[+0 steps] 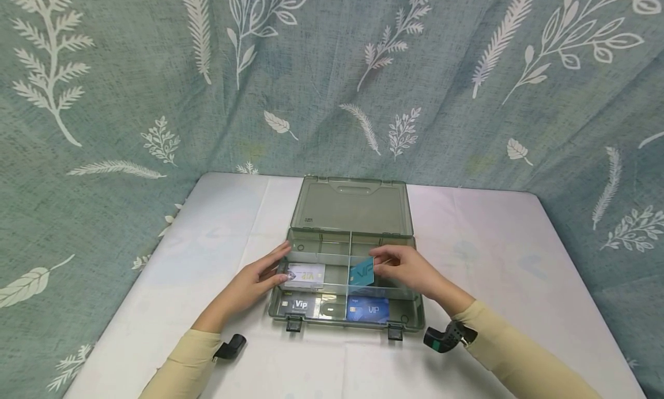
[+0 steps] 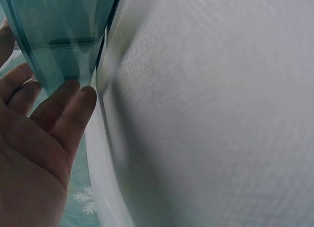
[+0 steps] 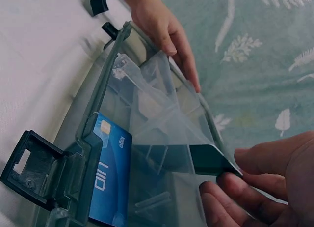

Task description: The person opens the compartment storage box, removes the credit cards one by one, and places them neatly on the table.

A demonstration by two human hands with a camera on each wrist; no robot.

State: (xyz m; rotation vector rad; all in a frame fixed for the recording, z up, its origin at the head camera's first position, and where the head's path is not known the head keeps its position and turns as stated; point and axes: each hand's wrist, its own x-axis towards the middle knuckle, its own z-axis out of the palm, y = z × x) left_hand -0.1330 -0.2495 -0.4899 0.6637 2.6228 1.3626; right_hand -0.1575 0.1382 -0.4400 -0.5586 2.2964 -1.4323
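My right hand pinches a teal VIP card between thumb and fingers, over the right middle compartment of a green see-through box. In the right wrist view the card is tilted and its lower part lies behind a clear divider. My left hand touches the box's left side with fairly straight fingers, as the left wrist view also shows. Inside the box lie a white VIP card in the left middle compartment, a dark Vip card at front left and a blue VIP card at front right.
The box's lid lies folded back behind it. Two dark latches stick out at its front edge. White cloth covers the table, and a leaf-patterned green curtain hangs behind and at both sides.
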